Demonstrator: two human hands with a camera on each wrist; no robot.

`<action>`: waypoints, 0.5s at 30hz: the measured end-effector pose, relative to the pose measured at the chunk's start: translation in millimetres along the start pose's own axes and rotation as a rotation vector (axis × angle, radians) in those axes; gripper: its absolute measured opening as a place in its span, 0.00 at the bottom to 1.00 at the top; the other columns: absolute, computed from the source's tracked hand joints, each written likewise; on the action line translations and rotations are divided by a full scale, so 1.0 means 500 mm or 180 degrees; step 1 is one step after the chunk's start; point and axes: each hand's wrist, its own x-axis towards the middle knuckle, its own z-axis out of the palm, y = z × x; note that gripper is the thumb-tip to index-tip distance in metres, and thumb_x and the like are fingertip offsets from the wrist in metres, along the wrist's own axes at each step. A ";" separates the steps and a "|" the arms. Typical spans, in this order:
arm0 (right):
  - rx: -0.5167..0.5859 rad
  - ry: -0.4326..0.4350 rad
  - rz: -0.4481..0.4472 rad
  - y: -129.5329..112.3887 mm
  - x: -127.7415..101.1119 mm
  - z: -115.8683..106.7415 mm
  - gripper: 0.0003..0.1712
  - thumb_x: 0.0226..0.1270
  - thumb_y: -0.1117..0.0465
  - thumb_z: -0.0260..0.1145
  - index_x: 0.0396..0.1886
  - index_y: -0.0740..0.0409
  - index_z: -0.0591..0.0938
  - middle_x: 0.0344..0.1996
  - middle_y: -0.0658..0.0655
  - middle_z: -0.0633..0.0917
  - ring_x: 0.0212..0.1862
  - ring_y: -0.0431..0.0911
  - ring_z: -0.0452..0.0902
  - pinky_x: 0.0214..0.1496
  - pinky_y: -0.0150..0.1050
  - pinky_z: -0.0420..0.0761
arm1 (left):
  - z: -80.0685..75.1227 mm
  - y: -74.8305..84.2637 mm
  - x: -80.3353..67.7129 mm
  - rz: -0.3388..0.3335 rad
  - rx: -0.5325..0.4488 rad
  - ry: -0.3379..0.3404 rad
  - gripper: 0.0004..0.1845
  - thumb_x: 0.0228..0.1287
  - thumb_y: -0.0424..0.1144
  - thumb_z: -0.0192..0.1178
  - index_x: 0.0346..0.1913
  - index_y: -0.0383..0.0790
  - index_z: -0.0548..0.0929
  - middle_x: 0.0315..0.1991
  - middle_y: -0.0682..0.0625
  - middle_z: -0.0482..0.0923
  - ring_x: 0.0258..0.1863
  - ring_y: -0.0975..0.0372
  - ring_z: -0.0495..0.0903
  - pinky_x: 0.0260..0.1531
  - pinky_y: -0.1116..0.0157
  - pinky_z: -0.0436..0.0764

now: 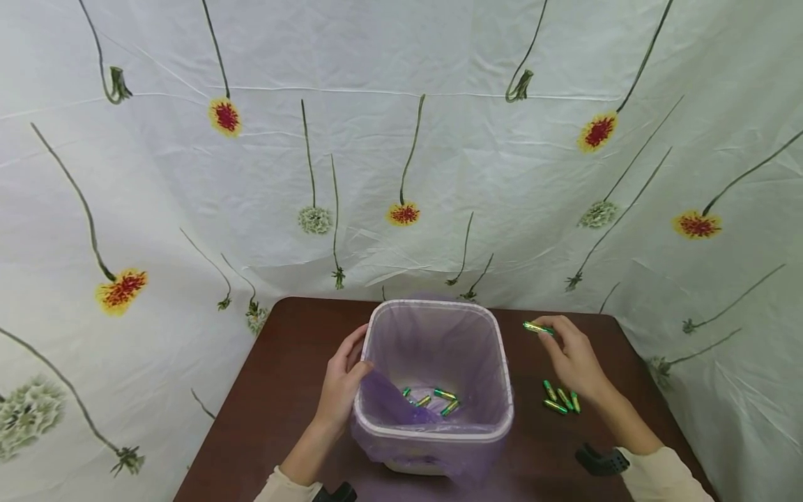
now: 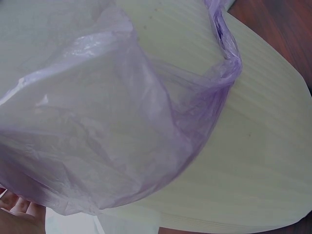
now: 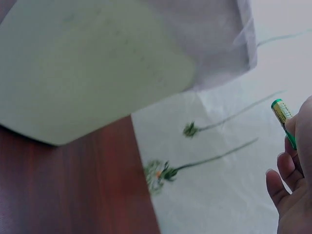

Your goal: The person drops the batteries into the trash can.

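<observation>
A white trash bin (image 1: 439,302) with a thin purple bag (image 1: 433,335) folded over its rim stands on the table. My left hand (image 1: 341,383) grips the bin's left rim, thumb over the edge and fingers along the outside; part of that hand (image 2: 22,214) shows beside the bag in the left wrist view. To the right of the bin, raised above the table, my right hand (image 1: 574,355) pinches a green and gold battery (image 1: 537,328) between thumb and fingers. That battery (image 3: 282,112) points up and outward in the right wrist view. Several similar batteries (image 1: 445,394) lie at the bottom of the bin.
Several more batteries (image 1: 555,406) lie together on the dark brown table (image 1: 282,390), right of the bin and below my right forearm. A white flower-patterned cloth (image 1: 364,153) hangs behind the table and along both sides.
</observation>
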 end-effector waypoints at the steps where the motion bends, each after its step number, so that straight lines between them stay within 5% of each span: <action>1: 0.0023 -0.0024 -0.0003 -0.008 0.005 -0.002 0.11 0.75 0.73 0.60 0.52 0.64 0.82 0.45 0.57 0.82 0.41 0.43 0.73 0.41 0.36 0.72 | 0.000 0.000 0.000 -0.0012 -0.0001 0.0001 0.34 0.63 0.19 0.51 0.75 0.31 0.68 0.72 0.36 0.68 0.70 0.47 0.69 0.56 0.70 0.75; 15: 0.0306 -0.0334 -0.0170 -0.094 0.071 0.005 0.11 0.75 0.72 0.61 0.52 0.62 0.83 0.48 0.56 0.83 0.51 0.49 0.78 0.49 0.46 0.76 | 0.000 0.003 -0.001 -0.0016 0.0018 0.0008 0.34 0.64 0.20 0.51 0.75 0.30 0.67 0.72 0.34 0.68 0.71 0.45 0.68 0.56 0.70 0.75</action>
